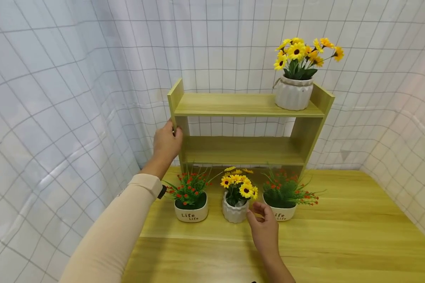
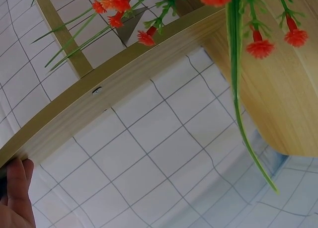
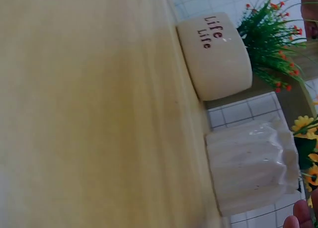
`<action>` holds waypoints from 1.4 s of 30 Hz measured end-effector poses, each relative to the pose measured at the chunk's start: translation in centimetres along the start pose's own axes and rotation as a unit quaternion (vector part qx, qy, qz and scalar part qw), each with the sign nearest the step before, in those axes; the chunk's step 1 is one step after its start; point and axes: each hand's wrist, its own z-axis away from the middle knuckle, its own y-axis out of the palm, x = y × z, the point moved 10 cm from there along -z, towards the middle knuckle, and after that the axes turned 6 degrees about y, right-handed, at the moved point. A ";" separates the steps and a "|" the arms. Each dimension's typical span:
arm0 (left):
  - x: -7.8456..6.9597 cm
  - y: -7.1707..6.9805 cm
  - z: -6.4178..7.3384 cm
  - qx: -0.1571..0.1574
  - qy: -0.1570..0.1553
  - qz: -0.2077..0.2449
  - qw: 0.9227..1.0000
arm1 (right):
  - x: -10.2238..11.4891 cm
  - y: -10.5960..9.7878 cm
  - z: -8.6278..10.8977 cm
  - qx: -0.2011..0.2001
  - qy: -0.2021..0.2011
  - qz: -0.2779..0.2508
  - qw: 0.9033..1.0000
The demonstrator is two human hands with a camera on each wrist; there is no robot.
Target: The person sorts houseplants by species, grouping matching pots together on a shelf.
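My left hand (image 1: 167, 142) grips the left side panel of a two-tier wooden shelf (image 1: 246, 104), with the thumb on the near side and some fingers hidden behind it. In the left wrist view, fingertips (image 2: 21, 183) lie along the panel's edge. My right hand (image 1: 265, 228) is beside the white fluted pot (image 1: 235, 212) of yellow flowers, its fingers loosely bent at the pot's right side. That same pot stands upright in the right wrist view, with fingertips (image 3: 300, 213) near its rim.
On either side of the fluted pot stand cream "Life" planters with red flowers, the left planter (image 1: 192, 214) and the right planter (image 1: 287, 213). Another white pot (image 1: 294, 93) of yellow flowers sits on the shelf's top right. A gridded curtain (image 1: 219, 39) surrounds the wooden table (image 1: 340, 236).
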 end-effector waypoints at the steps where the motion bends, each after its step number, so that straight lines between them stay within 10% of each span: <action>1: 0.0 0.0 0.0 -0.001 0.000 0.000 1.000 | -0.3 0.2 0.0 0.002 0.007 0.006 1.000; 21: 0.3 0.2 0.1 0.015 -0.017 -0.003 1.000 | -2.5 3.7 -0.2 0.050 0.045 0.044 0.997; 42: 0.4 0.4 0.1 0.025 -0.026 -0.008 0.999 | -2.9 5.6 -0.9 -0.009 -0.002 -0.034 0.999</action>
